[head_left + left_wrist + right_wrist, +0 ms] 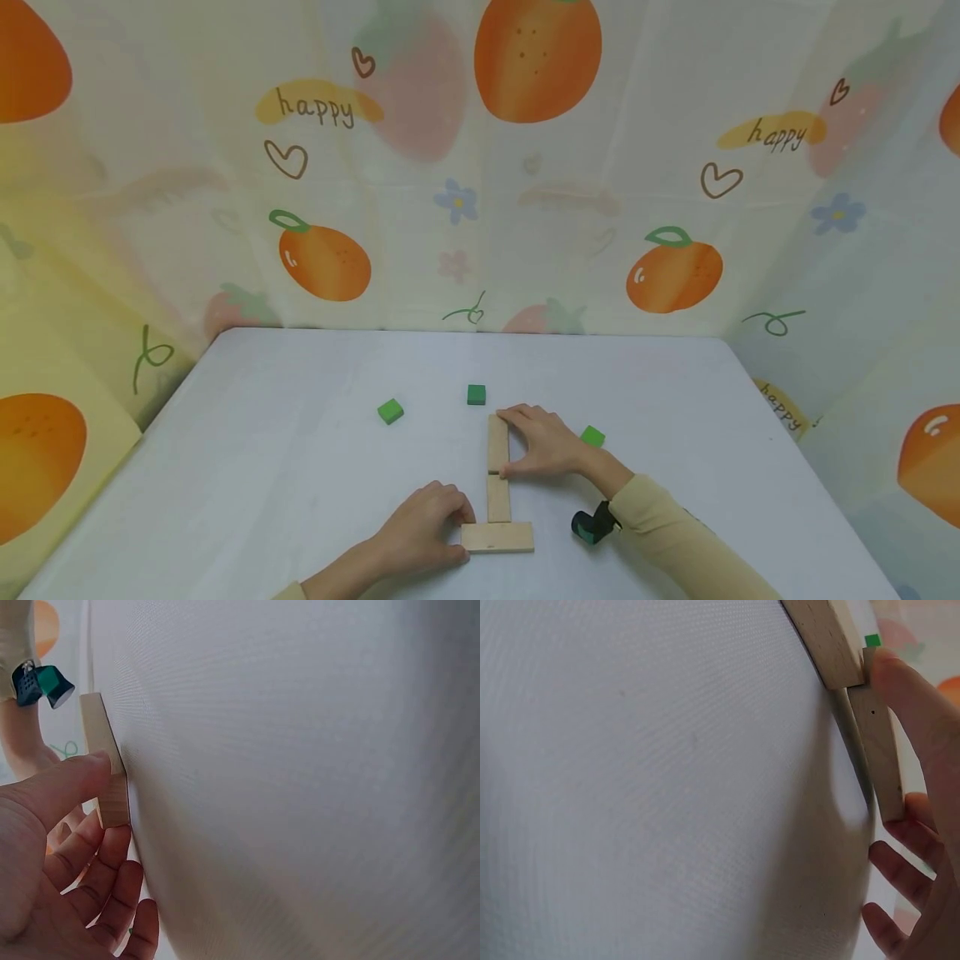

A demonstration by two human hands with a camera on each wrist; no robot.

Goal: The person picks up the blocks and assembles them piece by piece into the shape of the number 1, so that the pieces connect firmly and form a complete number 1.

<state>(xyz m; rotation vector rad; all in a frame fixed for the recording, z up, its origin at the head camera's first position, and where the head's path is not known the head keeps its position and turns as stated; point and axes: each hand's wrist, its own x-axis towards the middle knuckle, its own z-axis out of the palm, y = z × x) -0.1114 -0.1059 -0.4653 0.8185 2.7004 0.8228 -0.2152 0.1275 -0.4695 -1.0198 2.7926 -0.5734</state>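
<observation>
Three plain wooden blocks form an upside-down T in the head view. The near block lies crosswise, and my left hand holds its left end between thumb and fingers. From its middle, a second block runs away from me. Beyond that is the far block, in line with it, pinched lengthwise by my right hand, with the thumb at the near end and fingers at the far end. In the right wrist view a dark shadow strip runs beneath this pinched block.
Beyond the blocks lie a green cube at left and a darker green cube near the middle. Another green cube sits behind my right wrist. A dark wrist camera hangs from the right sleeve. A white cloth covers the table.
</observation>
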